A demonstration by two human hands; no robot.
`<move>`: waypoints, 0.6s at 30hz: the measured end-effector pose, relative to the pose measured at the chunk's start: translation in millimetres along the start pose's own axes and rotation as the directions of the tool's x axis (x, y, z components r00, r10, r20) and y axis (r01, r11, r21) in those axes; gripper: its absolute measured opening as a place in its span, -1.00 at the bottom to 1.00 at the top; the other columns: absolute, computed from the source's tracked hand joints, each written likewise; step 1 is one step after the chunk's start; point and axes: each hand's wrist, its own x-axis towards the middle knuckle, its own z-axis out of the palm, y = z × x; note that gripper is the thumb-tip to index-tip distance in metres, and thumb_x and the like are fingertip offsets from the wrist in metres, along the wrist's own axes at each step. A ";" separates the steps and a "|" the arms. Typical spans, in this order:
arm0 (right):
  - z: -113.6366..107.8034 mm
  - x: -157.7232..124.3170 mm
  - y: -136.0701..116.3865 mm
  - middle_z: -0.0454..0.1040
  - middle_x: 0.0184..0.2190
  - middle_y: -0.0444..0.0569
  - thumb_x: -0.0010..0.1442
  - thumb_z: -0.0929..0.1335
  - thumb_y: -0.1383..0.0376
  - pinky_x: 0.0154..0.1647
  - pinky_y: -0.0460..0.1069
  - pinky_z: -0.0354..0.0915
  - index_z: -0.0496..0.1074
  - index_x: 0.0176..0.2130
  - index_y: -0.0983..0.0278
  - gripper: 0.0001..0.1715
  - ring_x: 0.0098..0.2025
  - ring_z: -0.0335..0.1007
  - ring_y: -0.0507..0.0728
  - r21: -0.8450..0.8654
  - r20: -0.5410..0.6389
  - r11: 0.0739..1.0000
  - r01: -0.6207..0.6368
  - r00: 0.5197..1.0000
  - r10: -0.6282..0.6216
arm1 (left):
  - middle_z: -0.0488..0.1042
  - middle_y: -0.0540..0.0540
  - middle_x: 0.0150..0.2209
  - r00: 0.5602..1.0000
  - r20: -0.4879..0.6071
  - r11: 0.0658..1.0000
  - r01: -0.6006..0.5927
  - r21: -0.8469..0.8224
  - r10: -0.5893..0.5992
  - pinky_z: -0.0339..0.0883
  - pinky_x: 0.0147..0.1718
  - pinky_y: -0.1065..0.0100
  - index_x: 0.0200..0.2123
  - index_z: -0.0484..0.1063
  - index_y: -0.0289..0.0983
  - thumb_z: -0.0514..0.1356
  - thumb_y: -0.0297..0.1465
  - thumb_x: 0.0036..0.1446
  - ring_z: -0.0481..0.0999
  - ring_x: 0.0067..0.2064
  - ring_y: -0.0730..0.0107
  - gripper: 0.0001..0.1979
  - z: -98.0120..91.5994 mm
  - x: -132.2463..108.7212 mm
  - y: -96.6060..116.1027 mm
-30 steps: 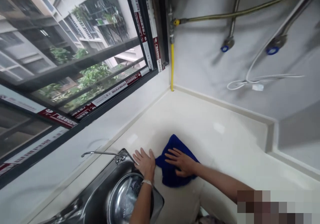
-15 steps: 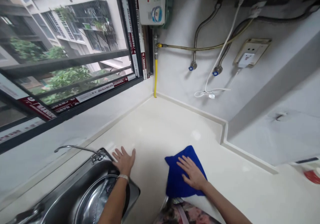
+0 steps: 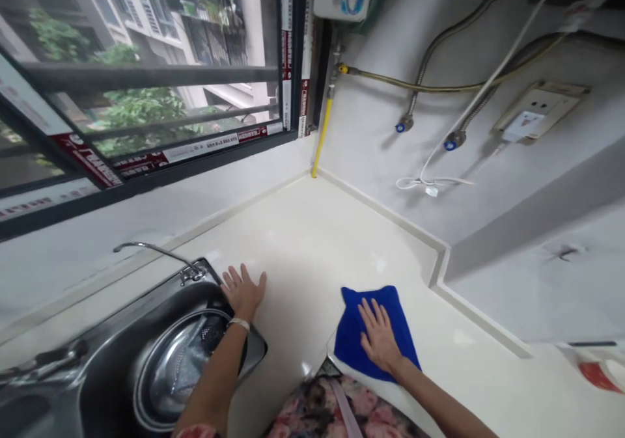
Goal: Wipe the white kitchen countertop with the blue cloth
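My right hand (image 3: 379,340) lies flat on a blue cloth (image 3: 349,334), its fingers stretched out and slightly spread. The cloth rests on the cream countertop (image 3: 303,243) near the front edge, with one corner sticking out at its far left. My left hand (image 3: 245,293) is palm down with fingers spread on the counter beside the sink's right edge, holding nothing. Under my left forearm, a round metal pan or basin (image 3: 168,366) sits in the steel sink (image 3: 112,373); part of it is hidden by the arm.
A faucet (image 3: 156,249) curves over the sink's back rim. The window (image 3: 161,158) stands behind it. A yellow pipe (image 3: 322,138) meets the counter in the corner. White cable (image 3: 430,181), hoses and a socket (image 3: 541,109) are on the wall. A red-and-white item (image 3: 600,373) lies far right.
My right hand and the blue cloth have shifted a little to the right across the counter, and the cloth's far edge has changed shape. My left hand stays beside the sink. The view has tilted slightly.
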 end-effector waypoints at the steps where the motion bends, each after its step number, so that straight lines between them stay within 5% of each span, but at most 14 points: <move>1: -2.7 11.0 -10.5 -0.08 0.62 0.05 0.28 0.27 0.34 0.59 0.47 -0.01 -0.01 0.60 0.26 -0.02 0.65 -0.27 0.44 0.017 0.043 0.999 0.046 0.998 -0.046 | -0.06 -0.60 0.58 0.999 -0.048 1.000 -0.022 0.007 0.022 -0.20 0.51 -0.34 0.53 0.14 -0.50 0.15 -0.04 0.36 -0.16 0.61 -0.41 -0.13 2.4 -3.4 0.9; 9: -12.8 137.0 -85.1 -0.13 0.63 -0.09 0.32 0.32 0.23 0.65 0.41 -0.17 -0.02 0.60 0.13 -0.01 0.66 -0.33 0.36 0.291 0.253 0.893 0.344 0.872 -0.419 | -0.02 -0.60 0.56 0.995 -0.099 0.999 -0.029 0.038 0.033 -0.13 0.49 -0.36 0.51 0.17 -0.50 0.19 -0.06 0.35 -0.13 0.60 -0.42 -0.14 5.1 -13.3 3.7; 18: 8.1 282.9 -98.1 -0.03 0.62 -0.08 0.43 0.27 0.12 0.65 0.36 -0.23 0.10 0.57 0.16 -0.17 0.66 -0.26 0.33 0.289 0.227 0.923 0.256 0.918 -0.326 | -0.02 -0.63 0.56 0.995 -0.088 0.994 -0.039 0.100 0.048 -0.05 0.46 -0.39 0.51 0.17 -0.51 0.18 -0.07 0.36 -0.09 0.59 -0.47 -0.16 1.6 -16.1 4.3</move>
